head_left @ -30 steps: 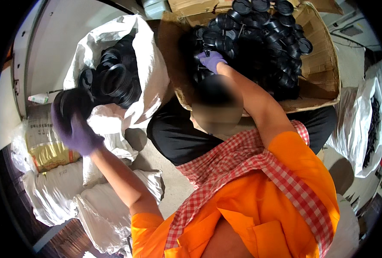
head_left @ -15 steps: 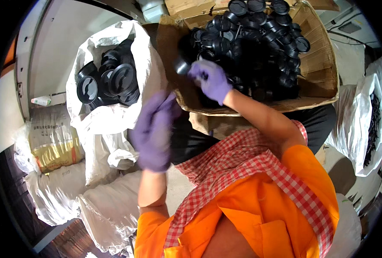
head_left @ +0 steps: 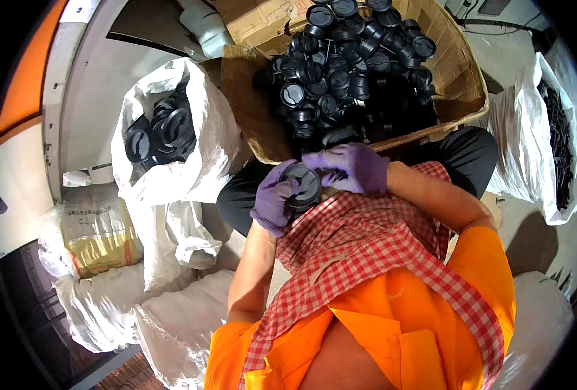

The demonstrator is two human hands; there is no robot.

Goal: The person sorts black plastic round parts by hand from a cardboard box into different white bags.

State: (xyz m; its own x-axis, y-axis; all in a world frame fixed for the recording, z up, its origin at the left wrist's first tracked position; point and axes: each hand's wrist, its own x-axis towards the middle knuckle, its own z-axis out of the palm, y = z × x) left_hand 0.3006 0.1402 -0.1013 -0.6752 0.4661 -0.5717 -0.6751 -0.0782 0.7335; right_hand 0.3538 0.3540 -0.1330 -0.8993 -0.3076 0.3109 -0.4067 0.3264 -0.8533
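Note:
Above my lap, my left hand [head_left: 274, 200] in a purple glove grips a round black plastic cap [head_left: 305, 186], its grooved disc face turned up. My right hand [head_left: 356, 168], gloved too, is curled at the cap's right edge. Its fingertips are partly hidden, and what they close on does not show clearly. Just beyond both hands stands a cardboard box [head_left: 256, 133] heaped with similar black caps [head_left: 337, 81]. At the left, an open white woven sack [head_left: 211, 123] holds more black round caps [head_left: 176, 127].
Another white sack [head_left: 519, 140] at the right contains thin black pieces [head_left: 558, 143]. Full white sacks [head_left: 100, 318] and a yellow-and-clear wrapped bundle [head_left: 100, 234] lie at the lower left. A grey-white panel [head_left: 83, 97] rises behind the left sack.
My right hand has drawn back from the box toward my lap. My left hand has come down and right to meet it, and now holds a cap. The view has shifted slightly.

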